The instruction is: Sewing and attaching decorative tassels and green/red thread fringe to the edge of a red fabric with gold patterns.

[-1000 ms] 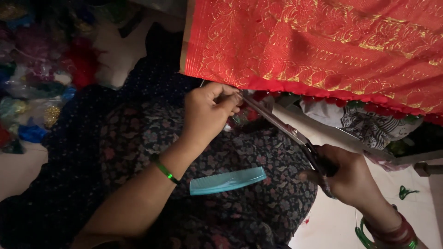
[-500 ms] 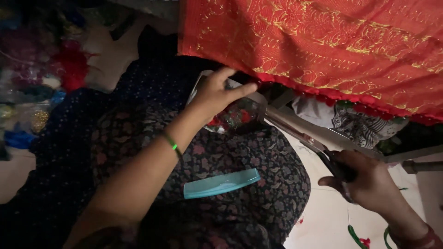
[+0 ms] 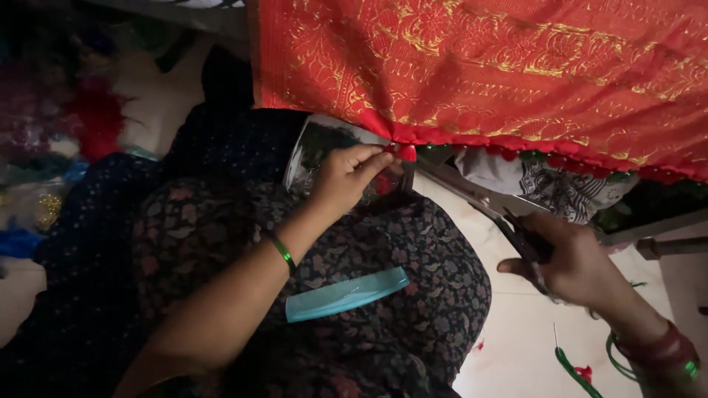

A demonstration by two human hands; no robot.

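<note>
Our left hand (image 3: 341,179) pinches, fingertips closed, a small red tassel (image 3: 405,152) on the lower border of the red cloth with gold woven pattern (image 3: 479,70) that hangs in front of us. Our right hand (image 3: 575,259) is wrapped shut around the dark handles of the long metal scissors (image 3: 479,203), whose blades point up toward that pinch. To trim well, we judge, we should keep the edge taut, bring the blades just beside the fingertips and snip clear of the weave. A flat turquoise plastic comb (image 3: 345,295) lies on our dark floral-print lap (image 3: 413,280).
</note>
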